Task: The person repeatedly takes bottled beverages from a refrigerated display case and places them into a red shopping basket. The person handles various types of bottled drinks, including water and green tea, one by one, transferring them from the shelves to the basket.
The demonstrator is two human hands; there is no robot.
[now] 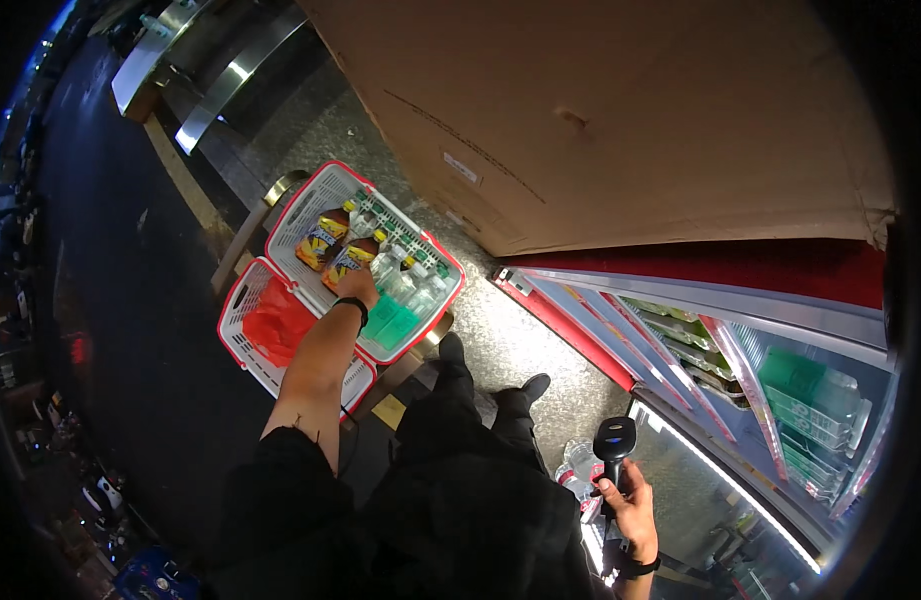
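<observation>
My left hand (359, 286) reaches into a white plastic shopping basket (299, 206) with a red rim. It touches the lower end of a dark drink bottle (355, 259) with a yellow cap; its fingertips are hidden. A second dark bottle (324, 238) lies alongside. Several clear bottles with green labels (393, 322) fill the basket's near right side. A red plastic bag (277, 321) lies in another white basket (239, 346), adjoining the first. At lower right, my right hand (631, 510) grips a black handheld barcode scanner (615, 442) by its handle.
A drinks refrigerator (580, 334) at right holds green-labelled bottles (813, 397); its lit glass door (719, 484) stands open. A large cardboard sheet (610, 127) covers the area above it. Red-labelled bottles (573, 472) stand behind my right hand. Metal-edged counters (243, 71) are at upper left.
</observation>
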